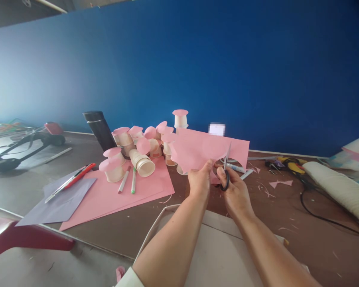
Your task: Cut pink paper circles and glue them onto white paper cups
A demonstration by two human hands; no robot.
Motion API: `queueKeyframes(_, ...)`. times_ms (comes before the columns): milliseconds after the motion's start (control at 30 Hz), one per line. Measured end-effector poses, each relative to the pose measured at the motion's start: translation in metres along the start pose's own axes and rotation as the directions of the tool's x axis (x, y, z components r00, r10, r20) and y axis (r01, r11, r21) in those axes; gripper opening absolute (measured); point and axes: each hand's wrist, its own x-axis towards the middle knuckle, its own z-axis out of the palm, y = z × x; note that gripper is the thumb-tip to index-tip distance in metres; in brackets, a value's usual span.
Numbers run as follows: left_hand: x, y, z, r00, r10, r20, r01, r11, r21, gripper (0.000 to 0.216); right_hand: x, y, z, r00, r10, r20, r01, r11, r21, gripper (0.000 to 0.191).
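Note:
My left hand (201,180) pinches the lower edge of a pink paper sheet (197,149), held up over the brown table. My right hand (235,190) grips black-handled scissors (226,167), fingers through the loops, with the blades up in the sheet beside a curved cut. Both hands are closed, close together at the centre of the view.
Several paper cups with pink caps (143,145) are heaped behind a flat pink sheet (119,191) with two markers (128,180). A black flask (99,128), a purple sheet (60,201) with a red utility knife (71,180), a glue gun with cable (290,164), a stack of white cups (338,187) and a cardboard piece (218,247) lie around.

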Motion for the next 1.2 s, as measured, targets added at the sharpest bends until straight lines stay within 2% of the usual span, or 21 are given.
queueKeyframes(200, 0.0007, -0.0011, -0.0012, 1.000, 0.015, 0.008, -0.015, 1.000, 0.018, 0.035, -0.0005, -0.0013, 0.0002, 1.000, 0.002, -0.008, -0.002, 1.000, -0.008, 0.049)
queueKeyframes(633, 0.0050, -0.0072, -0.0003, 0.999, 0.053, 0.011, -0.052, 0.994, -0.091, 0.034, -0.0011, 0.0010, 0.0001, 1.000, 0.010, 0.007, -0.010, 0.998, 0.059, 0.047)
queueKeyframes(1200, 0.0057, -0.0093, 0.0002, 0.999, 0.047, 0.015, -0.045, 0.994, -0.104, 0.033, -0.0019, 0.0002, -0.0002, 1.000, 0.013, -0.020, -0.013, 1.000, -0.001, 0.052)
